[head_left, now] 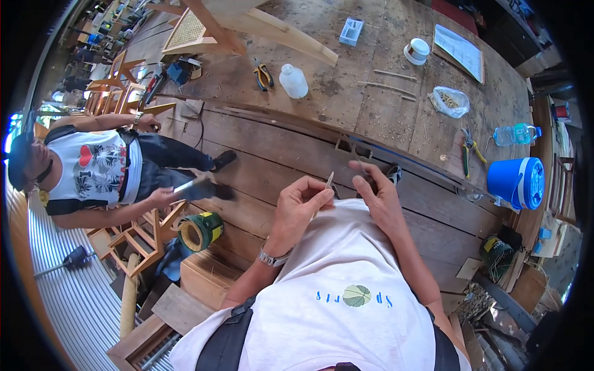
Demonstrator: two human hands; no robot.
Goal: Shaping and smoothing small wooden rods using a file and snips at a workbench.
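My left hand [297, 207] pinches a thin, pale wooden stick [329, 180] between thumb and fingertips, its narrow end pointing up. Beside it, a little to the right, my right hand [378, 201] has its fingers curled and its thumb forward. Something dark and blurred shows between that thumb and forefinger; its kind is unclear. The two hands are apart, in front of my white shirt and short of the workbench [334, 102]. On the bench lie more thin sticks [388, 88] and a clear plastic bag [450, 101] of small tan pieces.
Pliers [263, 75], a white bottle [293, 81], a white tub [416, 51], papers [459, 52], green-yellow pliers [470, 151], a water bottle [517, 134] and a blue bucket [515, 183] stand about the bench. At left a co-worker [105, 167] stands near a green tin [201, 232] and chair frames [139, 241].
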